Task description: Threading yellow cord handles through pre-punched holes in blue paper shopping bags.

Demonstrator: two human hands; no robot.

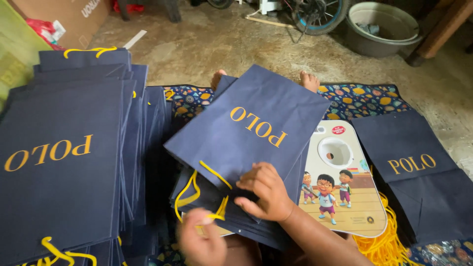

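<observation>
Navy paper bag (251,130) — flat, matte, yellow cord handle (189,194), right hand (263,193) pinching

Paper bag (246,125): lay tilted atop a short stack of bags (231,216) at the mat's (364,98) near middle. Left hand (199,241) and right hand (263,192): at the bag's near edge, by its cord handle (197,189). Tall bag stack (64,162): at the left edge. Cartoon board (340,182): right of the middle stack. Flat bag (419,172): at the right edge. Loose cords (384,241): near right corner. Basin (382,27): on the floor behind.
</observation>
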